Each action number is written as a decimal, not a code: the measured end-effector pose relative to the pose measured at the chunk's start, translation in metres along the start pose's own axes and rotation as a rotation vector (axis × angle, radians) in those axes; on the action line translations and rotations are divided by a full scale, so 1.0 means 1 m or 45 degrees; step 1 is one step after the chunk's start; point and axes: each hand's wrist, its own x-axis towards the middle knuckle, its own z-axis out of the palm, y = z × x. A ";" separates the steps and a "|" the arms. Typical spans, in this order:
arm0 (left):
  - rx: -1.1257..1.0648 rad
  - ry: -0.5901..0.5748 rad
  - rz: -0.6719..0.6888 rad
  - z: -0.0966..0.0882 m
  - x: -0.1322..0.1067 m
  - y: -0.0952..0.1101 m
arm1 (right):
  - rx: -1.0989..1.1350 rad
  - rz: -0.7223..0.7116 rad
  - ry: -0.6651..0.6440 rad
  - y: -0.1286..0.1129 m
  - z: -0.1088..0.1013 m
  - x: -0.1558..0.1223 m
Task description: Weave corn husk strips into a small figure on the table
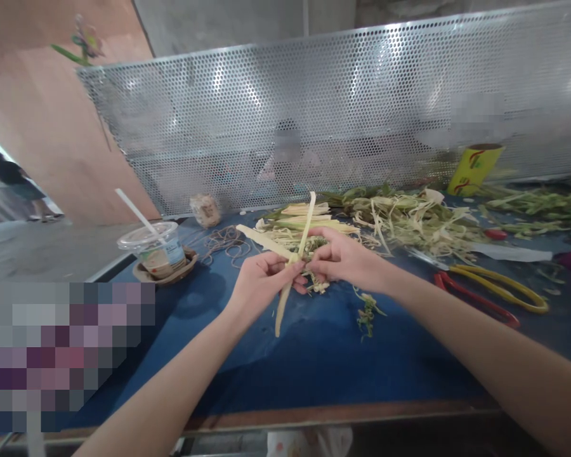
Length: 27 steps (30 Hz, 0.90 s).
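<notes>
Pale, flat leaf strips (266, 241) cross between my hands above the blue tabletop. One strip stands upward, one points to the upper left, and an end hangs down toward me. My left hand (261, 282) pinches them at the crossing with thumb and fingers. Fingers bent inward, my right hand (345, 257) grips the strips from the right; its fingertips partly cover the crossing. Just beyond both hands lies a pile of cut pale strips (304, 219). A small green sprig (368, 314) lies on the table below my right hand.
Scissors (495, 285) with red and yellow handles and a knife (509, 252) lie to the right. Husks (409, 219) heap at the back, near a yellow tube (476, 168). On the left are a plastic cup (159, 251) with a straw and loose twine (226, 244). A perforated metal screen (314, 114) stands behind.
</notes>
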 end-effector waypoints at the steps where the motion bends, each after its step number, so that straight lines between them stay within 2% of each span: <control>1: -0.016 0.006 -0.006 0.000 0.000 0.000 | -0.034 -0.008 -0.028 -0.002 -0.003 0.000; 10: -0.167 0.182 -0.047 0.001 0.000 0.013 | -0.126 -0.092 -0.125 -0.011 -0.020 -0.004; 13: -0.156 0.109 -0.002 -0.002 0.000 0.009 | -0.190 -0.015 -0.256 -0.010 -0.024 -0.004; 15: -0.152 -0.014 0.013 -0.004 0.000 0.007 | -0.202 0.031 -0.331 -0.007 -0.026 -0.003; 17: -0.156 -0.139 -0.002 -0.004 0.001 0.006 | -0.196 0.032 -0.318 -0.003 -0.026 -0.002; 19: -0.169 -0.205 -0.023 -0.002 0.000 0.008 | -0.203 0.012 -0.288 0.000 -0.025 0.000; 23: -0.149 -0.223 -0.073 0.003 -0.003 0.010 | -0.140 0.003 -0.270 0.004 -0.016 0.002; 27: 0.028 -0.172 -0.079 0.001 -0.003 0.006 | -0.132 0.006 -0.111 0.006 -0.006 0.001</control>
